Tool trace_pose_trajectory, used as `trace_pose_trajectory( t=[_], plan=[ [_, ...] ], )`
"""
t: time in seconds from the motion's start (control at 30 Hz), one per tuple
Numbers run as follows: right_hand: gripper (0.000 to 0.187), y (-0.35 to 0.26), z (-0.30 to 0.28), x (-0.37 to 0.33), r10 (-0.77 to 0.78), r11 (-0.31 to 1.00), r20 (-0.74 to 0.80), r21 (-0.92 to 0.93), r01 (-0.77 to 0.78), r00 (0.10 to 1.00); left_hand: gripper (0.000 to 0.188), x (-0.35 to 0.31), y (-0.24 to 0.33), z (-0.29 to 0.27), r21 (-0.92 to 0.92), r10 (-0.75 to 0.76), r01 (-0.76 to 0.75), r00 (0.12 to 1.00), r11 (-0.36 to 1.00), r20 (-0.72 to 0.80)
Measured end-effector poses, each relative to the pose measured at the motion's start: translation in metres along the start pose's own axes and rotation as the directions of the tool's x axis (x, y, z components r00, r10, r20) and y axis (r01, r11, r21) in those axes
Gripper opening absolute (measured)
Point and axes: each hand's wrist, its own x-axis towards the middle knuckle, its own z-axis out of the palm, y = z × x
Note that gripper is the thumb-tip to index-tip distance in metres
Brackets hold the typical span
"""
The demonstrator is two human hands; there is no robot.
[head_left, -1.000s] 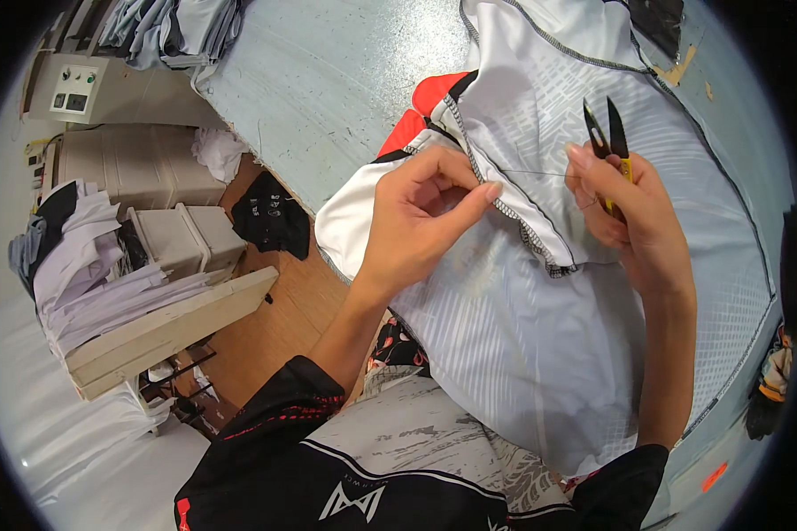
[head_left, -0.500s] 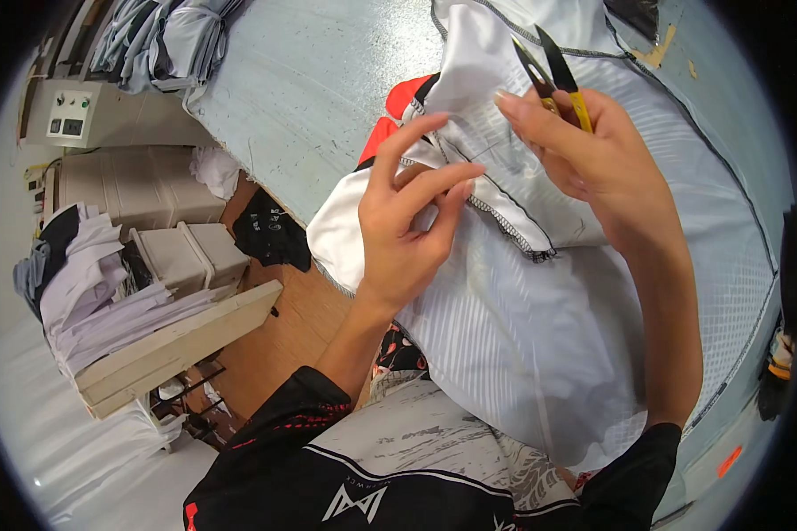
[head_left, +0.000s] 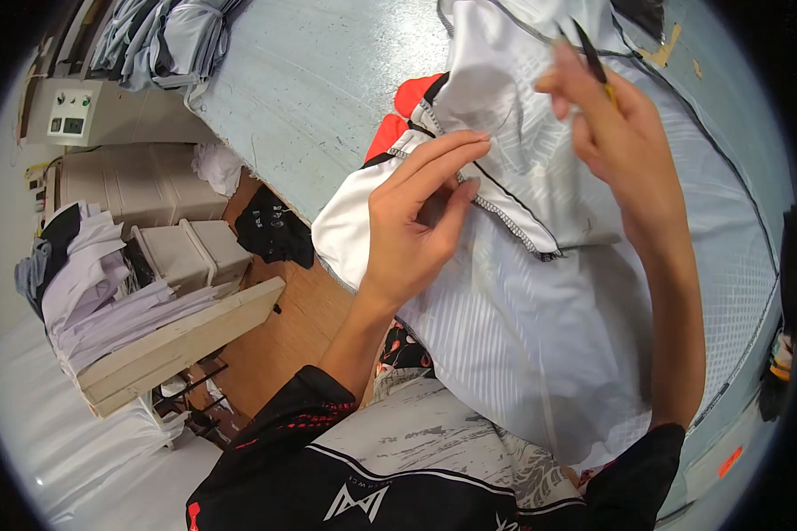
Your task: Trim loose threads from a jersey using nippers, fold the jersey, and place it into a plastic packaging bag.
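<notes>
A white garment (head_left: 522, 327) with dark overlocked seams is spread in front of me, part of it hanging over my lap. Red patches with black trim (head_left: 390, 134) show at its left edge. My left hand (head_left: 416, 212) hovers at a folded seam (head_left: 518, 221), its fingers stretched out and the thumb apart from them; whether the fingertips touch the cloth is hard to see. Above the garment, my right hand (head_left: 620, 133) is closed round thread snips (head_left: 593, 57) with yellow handles and dark blades pointing up and away. Motion blurs its fingers and part of the snips.
The pale blue table (head_left: 310, 97) carries a stack of folded garments (head_left: 181, 40) at the far left. Left of it stand a control box (head_left: 69, 112), beige bins (head_left: 186, 252) and a wooden-edged rack of white cloth (head_left: 181, 345). Black cloth (head_left: 273, 228) lies on the floor.
My right hand with the snips has moved slightly right, turning its fingers upward. The left hand's fingers have drawn together and straightened over the seam.
</notes>
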Motion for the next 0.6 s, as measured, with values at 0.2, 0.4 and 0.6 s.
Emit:
trace_pose_trajectory(
  t=[0.2,0.4,0.6],
  plan=[
    [0.038,0.04,-0.014,-0.035,0.038,0.995,-0.084,-0.088,-0.045,0.996,0.053,0.001,-0.001,-0.004,-0.072,0.015,-0.015,1.0,0.997,-0.011],
    [0.026,0.035,0.005,-0.039,-0.133,0.955,0.052,-0.26,0.142,0.99,0.057,0.002,-0.002,-0.007,-0.09,0.029,-0.03,0.999,0.995,-0.02],
    [0.031,0.037,0.018,-0.038,-0.172,0.94,0.139,-0.271,0.205,0.975,0.058,0.002,0.001,-0.008,-0.072,0.049,-0.05,0.999,0.996,-0.014]
  ],
)
